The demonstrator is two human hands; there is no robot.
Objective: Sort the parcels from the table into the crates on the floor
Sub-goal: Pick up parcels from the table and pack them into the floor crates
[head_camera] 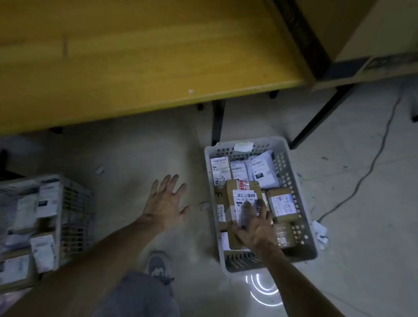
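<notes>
Currently: small brown cardboard parcel w/ white barcode label (244,200) lies on top of the load in the grey perforated plastic crate on the right (292,183), label up, resting on other brown boxes.

- right hand (259,231) is directly over the parcel's near end, fingers spread wide and only slightly bent. No pinch visible; can't tell if the fingertips touch the label. Reads as a set-down or let-go over the pile, prob. flat so it doesn't slide off the stack.
- left hand (166,203) is spread, palm down, holding nothing, in the air over the bare concrete floor (135,152) between the two crates. Prob. a balance hand for the forward lean.
- Right crate is already well filled: white poly mailers (262,169) at the far end, labelled cartons (283,204) at the right wall. Labels mostly face up, which suits sorting by address.
- second grey lattice crate on the left (75,209), blurred, also holds white-labelled packs. It's well apart from the right one, so the sort classes stay separate.
- yellow wooden counter (110,48) above; the part in view shows no parcels.
- large cardboard carton (383,35) sits on the counter's far right.
- thin cable (373,161) trails across the floor near the right crate, so a trip risk.
</notes>
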